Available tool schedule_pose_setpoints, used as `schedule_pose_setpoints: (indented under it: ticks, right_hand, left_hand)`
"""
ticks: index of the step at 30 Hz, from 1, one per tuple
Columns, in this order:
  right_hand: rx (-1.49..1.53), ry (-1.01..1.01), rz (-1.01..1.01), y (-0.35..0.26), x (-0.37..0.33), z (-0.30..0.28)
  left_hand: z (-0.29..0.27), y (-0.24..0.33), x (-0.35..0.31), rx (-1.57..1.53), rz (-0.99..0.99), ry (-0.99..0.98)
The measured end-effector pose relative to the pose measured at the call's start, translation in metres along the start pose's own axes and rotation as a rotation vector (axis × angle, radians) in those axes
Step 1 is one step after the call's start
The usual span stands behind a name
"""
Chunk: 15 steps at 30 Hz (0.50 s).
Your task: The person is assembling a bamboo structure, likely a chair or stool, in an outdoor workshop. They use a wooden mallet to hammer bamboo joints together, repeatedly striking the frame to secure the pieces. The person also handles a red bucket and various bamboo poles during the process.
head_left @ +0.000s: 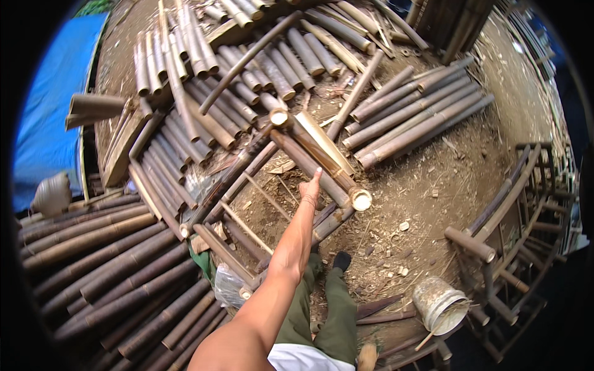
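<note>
My left arm reaches forward from the lower edge. My left hand [310, 187] is closed at a bamboo pole [309, 162] of a bamboo frame, its thumb lying along the pole and its other fingers mostly hidden. The frame is built of thick brown poles joined at corners, with pale cut ends such as the near right corner post [361, 199] and the far corner post [279, 117]. A long dark side pole [232, 176] runs down to the left, and thin pale slats [247, 227] cross its inside. My right hand is out of view.
Cut bamboo lengths lie in rows ahead [272, 71], at right [421, 114] and in a large stack [117, 272] at left. A white bucket [440, 303] stands lower right beside a bamboo rack [513, 222]. Wood chips litter the dirt floor [427, 204]. A blue tarp [52, 105] hangs far left.
</note>
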State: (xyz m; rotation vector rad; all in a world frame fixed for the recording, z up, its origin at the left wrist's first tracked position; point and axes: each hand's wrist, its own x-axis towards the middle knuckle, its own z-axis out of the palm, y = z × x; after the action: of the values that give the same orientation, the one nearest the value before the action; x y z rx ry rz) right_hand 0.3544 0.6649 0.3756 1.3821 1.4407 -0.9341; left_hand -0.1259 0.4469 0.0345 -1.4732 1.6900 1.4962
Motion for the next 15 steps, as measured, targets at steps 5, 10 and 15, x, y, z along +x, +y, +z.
schedule_pose_setpoints:
  ticks: [5, 10, 15]
  right_hand:
    - [0.126, -0.015, 0.025, 0.026, 0.048, -0.005]
    - [0.208, 0.000, 0.059, 0.090, 0.057, -0.029]
    - [0.168, -0.004, 0.073, 0.184, 0.052, -0.070]
  left_hand:
    - [0.069, 0.014, 0.012, -0.361, 0.118, -0.140]
    - [0.035, -0.007, -0.054, -0.567, 0.052, -0.184]
    - [-0.108, -0.030, -0.198, -0.387, 0.109, -0.080]
